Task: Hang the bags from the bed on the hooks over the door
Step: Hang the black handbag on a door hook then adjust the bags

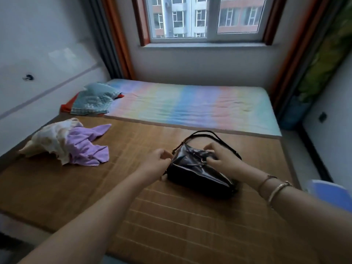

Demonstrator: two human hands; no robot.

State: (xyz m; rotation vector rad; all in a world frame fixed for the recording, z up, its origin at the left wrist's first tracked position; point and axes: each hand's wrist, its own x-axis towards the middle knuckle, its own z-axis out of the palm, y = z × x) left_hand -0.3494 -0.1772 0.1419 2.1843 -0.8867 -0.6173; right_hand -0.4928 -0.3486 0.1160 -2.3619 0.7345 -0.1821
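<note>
A glossy black handbag (198, 176) lies on the brown woven mat (133, 197) that covers the bed, its thin dark strap (207, 132) looped behind it. My left hand (156, 161) touches the bag's left top edge with its fingers curled. My right hand (219, 155) rests on the bag's top near the metal clasp, fingers bent onto it. Two bangles sit on my right wrist. No door or hooks are in view.
A purple cloth (85, 147) and a cream-and-tan piece (51, 138) lie at the mat's left. A rainbow-striped pad (190, 105) and a teal pillow (95, 98) lie further back under the window (205, 18). Walls close in left and right.
</note>
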